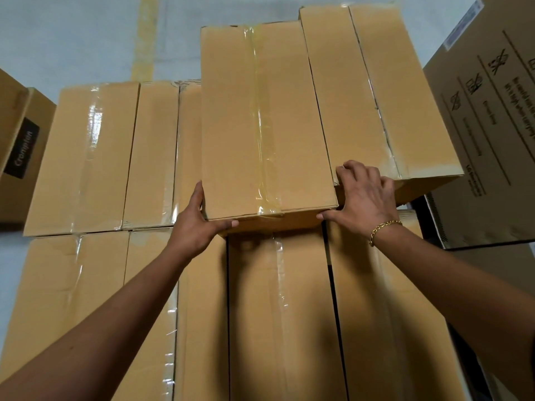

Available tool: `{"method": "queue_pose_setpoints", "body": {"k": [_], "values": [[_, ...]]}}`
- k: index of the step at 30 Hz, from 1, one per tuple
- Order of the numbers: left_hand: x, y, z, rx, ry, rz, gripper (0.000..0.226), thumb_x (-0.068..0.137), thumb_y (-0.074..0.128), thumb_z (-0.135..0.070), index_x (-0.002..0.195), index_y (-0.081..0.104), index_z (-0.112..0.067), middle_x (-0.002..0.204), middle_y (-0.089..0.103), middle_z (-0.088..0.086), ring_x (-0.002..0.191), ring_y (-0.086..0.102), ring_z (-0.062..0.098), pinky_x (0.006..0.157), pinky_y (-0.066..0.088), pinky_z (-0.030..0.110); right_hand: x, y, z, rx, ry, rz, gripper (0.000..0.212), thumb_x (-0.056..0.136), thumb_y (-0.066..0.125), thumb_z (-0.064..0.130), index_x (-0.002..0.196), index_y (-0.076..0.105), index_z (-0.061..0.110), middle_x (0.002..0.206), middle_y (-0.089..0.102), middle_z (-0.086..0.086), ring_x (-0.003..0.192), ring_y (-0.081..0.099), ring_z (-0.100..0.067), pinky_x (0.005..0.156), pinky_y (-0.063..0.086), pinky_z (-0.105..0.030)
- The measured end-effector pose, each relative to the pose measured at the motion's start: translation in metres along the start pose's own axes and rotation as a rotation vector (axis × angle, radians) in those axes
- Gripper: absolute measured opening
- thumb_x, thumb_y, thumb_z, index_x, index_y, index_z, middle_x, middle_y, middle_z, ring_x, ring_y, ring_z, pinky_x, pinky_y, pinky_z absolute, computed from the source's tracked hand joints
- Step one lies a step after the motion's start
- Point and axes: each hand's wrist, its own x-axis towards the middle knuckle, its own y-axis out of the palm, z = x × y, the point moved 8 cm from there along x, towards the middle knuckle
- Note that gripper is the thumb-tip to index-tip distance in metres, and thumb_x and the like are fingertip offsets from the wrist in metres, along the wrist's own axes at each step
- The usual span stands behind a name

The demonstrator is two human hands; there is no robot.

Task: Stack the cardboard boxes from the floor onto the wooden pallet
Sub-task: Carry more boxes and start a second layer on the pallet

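A: Step in hand? Looks like seating a box on the upper layer.

B: Agreed. The taped box (266,120) lies on top of the lower tier of boxes (278,308), long axis running 12 to 6 o'clock. Left hand (199,224) clamps its near-left corner, thumb along the front edge, fingers up the left side. Right hand (362,195) presses at the near-right corner, fingers spread, some of them over the edge of the neighbouring box (376,91) at 1 o'clock.

A: So both hands closed on it?

B: Left is clamped on the taped box. Right touches it with the thumb at the front edge; the fingers bridge the seam between the two upper boxes. Gold bracelet (383,230) on that wrist.

A: Pallet visible?

B: No. Hidden under the stack. Grey floor (72,39) shows at 10 to 11 o'clock, with a yellow line (146,39) at 12.

A: Next move?

B: My guess: a push toward 12 o'clock and a nudge toward 3, to close the seam and square the near edge with its neighbour. It overhangs the lower tier slightly at 6 o'clock, so it wants easing back.

A: Other items?

B: A printed carton (486,125) at 3 o'clock, a branded carton (20,146) at 9. More floor-level boxes (95,157) at 9 to 10, one layer lower.
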Motion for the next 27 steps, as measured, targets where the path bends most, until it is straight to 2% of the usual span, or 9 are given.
{"method": "queue_pose_setpoints", "body": {"k": [2, 6, 8, 10, 11, 15, 18, 24, 27], "values": [[0.007, -0.001, -0.003, -0.001, 0.005, -0.012, 0.121, 0.072, 0.090, -0.039, 0.162, 0.009, -0.035, 0.164, 0.032, -0.002, 0.149, 0.032, 0.020, 0.114, 0.033, 0.032, 0.004, -0.002, 0.000, 0.004, 0.000, -0.043, 0.094, 0.060, 0.069, 0.082, 0.134, 0.046, 0.028, 0.140, 0.041, 0.004, 0.123, 0.042, -0.023, 0.095, 0.037, -0.043], [0.020, -0.002, -0.006, 0.012, -0.004, -0.008, 0.121, 0.074, 0.089, -0.038, 0.162, 0.007, -0.033, 0.165, 0.027, -0.002, 0.151, 0.028, 0.020, 0.107, 0.029, 0.026, 0.009, -0.004, 0.001, 0.003, 0.010, -0.102, 0.083, 0.061, 0.070, 0.080, 0.122, 0.053, 0.026, 0.126, 0.047, 0.003, 0.110, 0.045, -0.023, 0.087, 0.039, -0.042], [0.025, -0.003, -0.007, 0.008, 0.004, 0.003, 0.125, 0.066, 0.090, -0.049, 0.161, 0.010, -0.037, 0.164, 0.031, -0.003, 0.149, 0.033, 0.020, 0.112, 0.032, 0.029, 0.011, -0.005, 0.001, -0.005, 0.016, -0.123, 0.080, 0.062, 0.069, 0.080, 0.118, 0.053, 0.025, 0.122, 0.048, 0.003, 0.107, 0.045, -0.023, 0.084, 0.040, -0.042], [0.028, -0.005, -0.008, 0.009, 0.009, 0.017, 0.129, 0.056, 0.087, -0.062, 0.159, 0.012, -0.042, 0.161, 0.037, -0.004, 0.146, 0.038, 0.021, 0.117, 0.036, 0.041, 0.013, -0.006, 0.002, -0.014, 0.021, -0.136, 0.079, 0.062, 0.069, 0.080, 0.115, 0.053, 0.024, 0.119, 0.048, 0.001, 0.105, 0.045, -0.024, 0.082, 0.040, -0.042], [0.030, -0.006, -0.008, 0.014, 0.006, 0.019, 0.129, 0.055, 0.086, -0.062, 0.159, 0.012, -0.042, 0.161, 0.037, -0.005, 0.146, 0.038, 0.021, 0.117, 0.037, 0.043, 0.014, -0.006, 0.002, -0.018, 0.023, -0.137, 0.078, 0.063, 0.069, 0.080, 0.114, 0.053, 0.023, 0.118, 0.048, 0.001, 0.104, 0.045, -0.024, 0.082, 0.040, -0.042], [0.036, -0.007, -0.010, -0.004, 0.026, 0.014, 0.121, 0.070, 0.090, -0.044, 0.161, 0.010, -0.038, 0.161, 0.037, -0.006, 0.145, 0.039, 0.019, 0.115, 0.036, 0.036, 0.018, -0.007, 0.002, -0.032, 0.031, -0.152, 0.077, 0.063, 0.068, 0.080, 0.112, 0.053, 0.022, 0.115, 0.049, -0.002, 0.102, 0.046, -0.026, 0.080, 0.040, -0.042], [0.041, -0.007, -0.012, -0.001, 0.031, 0.001, 0.118, 0.074, 0.088, -0.039, 0.162, 0.009, -0.035, 0.162, 0.035, -0.006, 0.145, 0.038, 0.019, 0.107, 0.034, 0.027, 0.021, -0.007, 0.003, -0.020, 0.045, -0.156, 0.077, 0.064, 0.069, 0.079, 0.111, 0.054, 0.021, 0.114, 0.049, -0.002, 0.102, 0.046, -0.027, 0.079, 0.040, -0.043], [0.045, -0.009, -0.014, -0.004, 0.044, 0.011, 0.117, 0.074, 0.088, -0.040, 0.161, 0.010, -0.037, 0.159, 0.040, -0.007, 0.141, 0.043, 0.020, 0.109, 0.038, 0.031, 0.023, -0.006, 0.003, -0.015, 0.054, -0.161, 0.074, 0.065, 0.070, 0.078, 0.110, 0.053, 0.021, 0.113, 0.049, -0.002, 0.101, 0.045, -0.027, 0.078, 0.039, -0.043], [0.045, -0.008, -0.015, 0.000, 0.043, 0.007, 0.117, 0.075, 0.088, -0.040, 0.161, 0.008, -0.037, 0.161, 0.037, -0.005, 0.143, 0.040, 0.021, 0.107, 0.035, 0.028, 0.023, -0.006, 0.003, -0.013, 0.052, -0.166, 0.075, 0.066, 0.070, 0.077, 0.111, 0.053, 0.020, 0.114, 0.049, -0.003, 0.101, 0.045, -0.028, 0.078, 0.040, -0.043]]}}
